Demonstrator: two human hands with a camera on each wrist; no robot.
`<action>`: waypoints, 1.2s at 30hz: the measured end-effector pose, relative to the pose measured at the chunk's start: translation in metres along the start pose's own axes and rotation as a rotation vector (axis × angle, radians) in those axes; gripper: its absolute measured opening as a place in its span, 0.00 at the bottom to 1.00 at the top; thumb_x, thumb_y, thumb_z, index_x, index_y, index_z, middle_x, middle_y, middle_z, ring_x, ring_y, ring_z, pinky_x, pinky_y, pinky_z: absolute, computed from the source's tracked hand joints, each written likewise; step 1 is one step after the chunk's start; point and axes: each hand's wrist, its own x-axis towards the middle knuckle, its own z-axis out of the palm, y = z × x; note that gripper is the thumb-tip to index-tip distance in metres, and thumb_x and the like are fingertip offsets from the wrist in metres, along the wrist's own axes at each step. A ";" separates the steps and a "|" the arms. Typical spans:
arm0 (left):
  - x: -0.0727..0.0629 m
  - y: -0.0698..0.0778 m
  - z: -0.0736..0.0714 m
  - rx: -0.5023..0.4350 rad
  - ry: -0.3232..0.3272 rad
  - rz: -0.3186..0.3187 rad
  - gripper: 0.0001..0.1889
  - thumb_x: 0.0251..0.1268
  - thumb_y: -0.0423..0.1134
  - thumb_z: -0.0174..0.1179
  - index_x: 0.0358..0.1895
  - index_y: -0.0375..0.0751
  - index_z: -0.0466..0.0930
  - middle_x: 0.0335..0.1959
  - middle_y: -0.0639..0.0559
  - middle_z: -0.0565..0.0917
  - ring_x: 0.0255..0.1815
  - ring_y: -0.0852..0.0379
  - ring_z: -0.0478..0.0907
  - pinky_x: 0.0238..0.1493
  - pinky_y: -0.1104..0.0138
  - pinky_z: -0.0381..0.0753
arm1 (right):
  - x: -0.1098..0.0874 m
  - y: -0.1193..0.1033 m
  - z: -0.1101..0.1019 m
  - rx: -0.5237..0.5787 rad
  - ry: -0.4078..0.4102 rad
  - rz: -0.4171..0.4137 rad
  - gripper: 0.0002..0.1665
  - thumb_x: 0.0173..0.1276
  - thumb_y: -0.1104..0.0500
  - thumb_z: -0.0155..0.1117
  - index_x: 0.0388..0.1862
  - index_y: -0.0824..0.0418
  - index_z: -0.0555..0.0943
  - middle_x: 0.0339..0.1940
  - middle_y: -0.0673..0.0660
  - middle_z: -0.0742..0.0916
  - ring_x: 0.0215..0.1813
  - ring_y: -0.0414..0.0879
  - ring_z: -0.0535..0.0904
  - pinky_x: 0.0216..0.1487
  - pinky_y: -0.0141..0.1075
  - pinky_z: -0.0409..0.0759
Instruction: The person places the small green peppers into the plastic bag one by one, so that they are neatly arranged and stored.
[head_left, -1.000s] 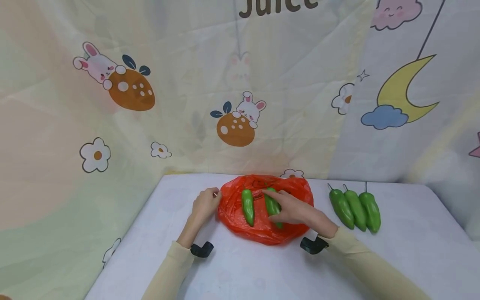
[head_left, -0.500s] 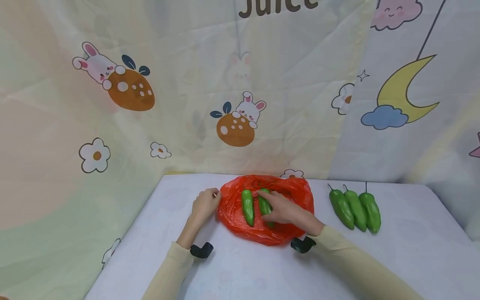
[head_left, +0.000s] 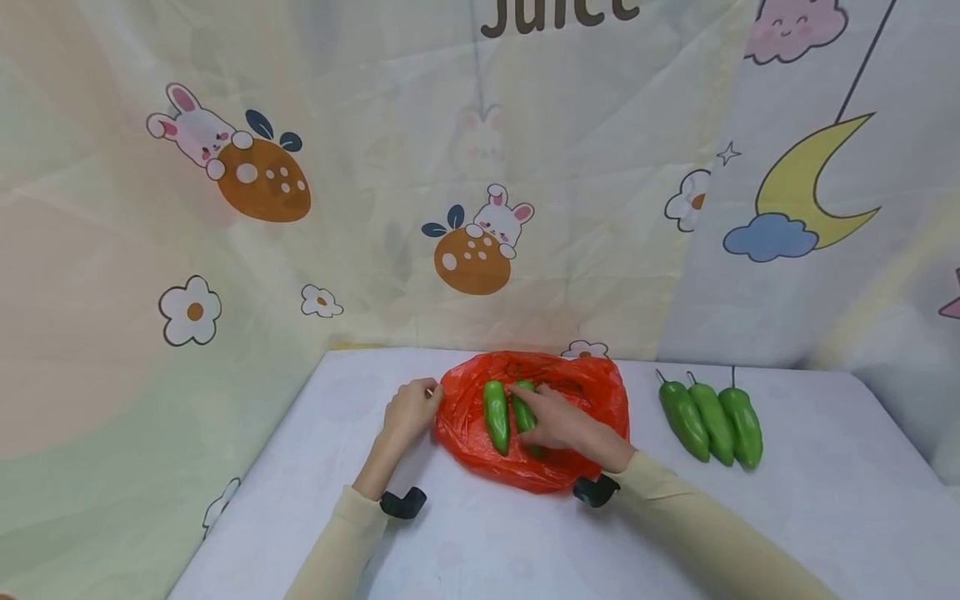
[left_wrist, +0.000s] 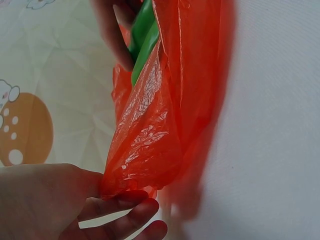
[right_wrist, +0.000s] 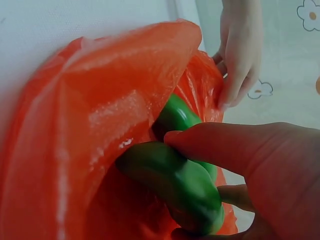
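Green pepper [head_left: 523, 410] is gripped lengthwise by the right hand [head_left: 566, 421].

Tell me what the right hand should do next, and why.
I'd probably have the right hand loosen its hold on the green pepper: it's already inside the red bag, beside a second pepper, and three more peppers lie outside on the table.

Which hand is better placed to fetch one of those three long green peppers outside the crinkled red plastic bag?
The right hand, likely: it lies nearer the three long green peppers, once it releases the green pepper it grips. The left hand is farther, pinching the red bag.
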 end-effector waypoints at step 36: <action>-0.003 0.000 0.002 0.008 0.025 0.019 0.14 0.73 0.42 0.53 0.37 0.39 0.86 0.22 0.51 0.81 0.21 0.56 0.73 0.21 0.67 0.69 | 0.000 -0.002 0.000 0.017 -0.032 -0.021 0.56 0.58 0.50 0.77 0.81 0.45 0.58 0.78 0.60 0.68 0.73 0.60 0.66 0.59 0.57 0.80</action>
